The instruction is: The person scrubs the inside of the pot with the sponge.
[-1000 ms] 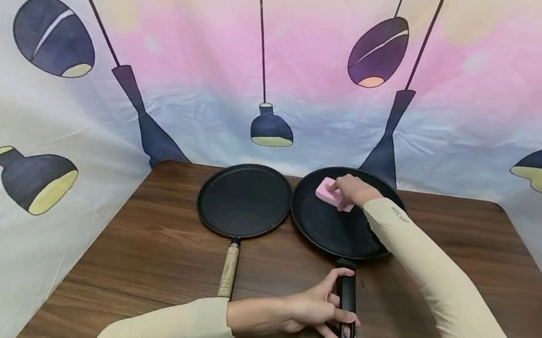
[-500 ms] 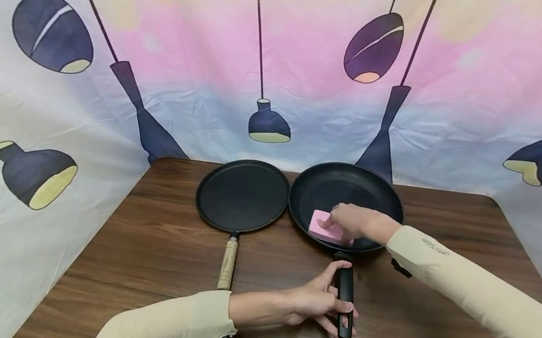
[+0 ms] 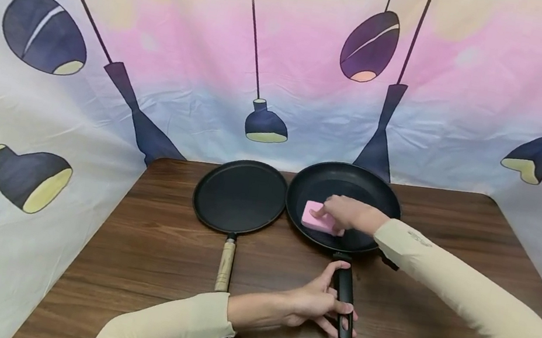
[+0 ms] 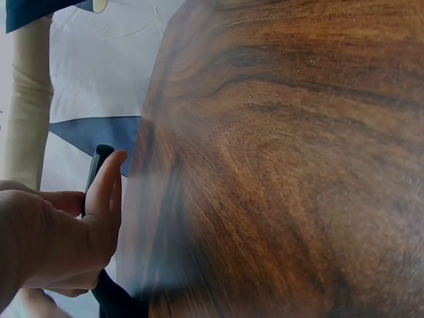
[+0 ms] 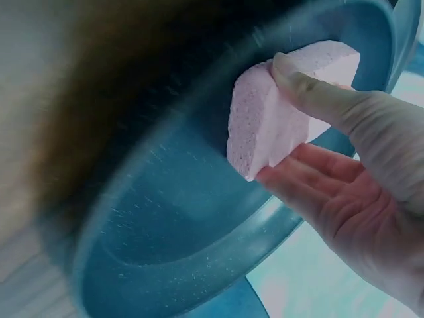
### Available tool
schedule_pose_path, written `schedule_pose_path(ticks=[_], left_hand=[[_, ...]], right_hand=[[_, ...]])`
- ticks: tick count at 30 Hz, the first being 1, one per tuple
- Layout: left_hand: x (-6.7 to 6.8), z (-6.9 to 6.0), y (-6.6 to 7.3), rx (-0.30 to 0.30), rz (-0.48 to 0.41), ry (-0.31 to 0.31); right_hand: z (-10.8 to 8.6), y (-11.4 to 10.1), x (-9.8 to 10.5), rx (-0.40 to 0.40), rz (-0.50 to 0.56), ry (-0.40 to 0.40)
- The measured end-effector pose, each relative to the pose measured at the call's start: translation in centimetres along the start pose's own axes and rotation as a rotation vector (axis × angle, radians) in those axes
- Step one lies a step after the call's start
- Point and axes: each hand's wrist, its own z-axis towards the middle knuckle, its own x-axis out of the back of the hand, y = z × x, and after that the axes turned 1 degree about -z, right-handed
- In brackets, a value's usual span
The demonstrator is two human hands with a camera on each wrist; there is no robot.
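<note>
Along the tabletop's (image 3: 416, 328) far edge, the larger pan (image 3: 345, 188) sits with its rim right at the flat pan's (image 3: 241, 197), leaving wood stretching toward the right edge. Your right hand (image 3: 351, 213) pinches the pink sponge (image 3: 323, 224) between thumb and fingers, inside the larger pan's near-left part. Your left hand (image 3: 315, 305) grips its black handle (image 3: 345, 287), which points toward the near edge.

The right hand (image 3: 349, 213) holds a pink sponge (image 3: 317, 220) inside a black pan (image 3: 338, 183); the left hand (image 3: 316, 303) grips that pan's black handle (image 3: 345, 287). A wooden-handled pan (image 3: 240, 196) lies beside it on the bench (image 3: 157, 245).
</note>
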Motion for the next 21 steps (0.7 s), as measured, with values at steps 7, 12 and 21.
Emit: schedule_pose_path(ticks=[7,12,21], left_hand=[[0.0,0.1,0.1,0.008,-0.01,-0.01],[0.0,0.2,0.1,0.0,-0.015,-0.01],[0.1,0.3,0.0,0.014,-0.025,-0.023]], right_hand=[[1.7,4.2,1.6,-0.282,0.022,0.069],[1.9,6.4,1.6,-0.332,0.064,0.053],[-2.0,1.3,-0.1,-0.029,-0.05,-0.003]])
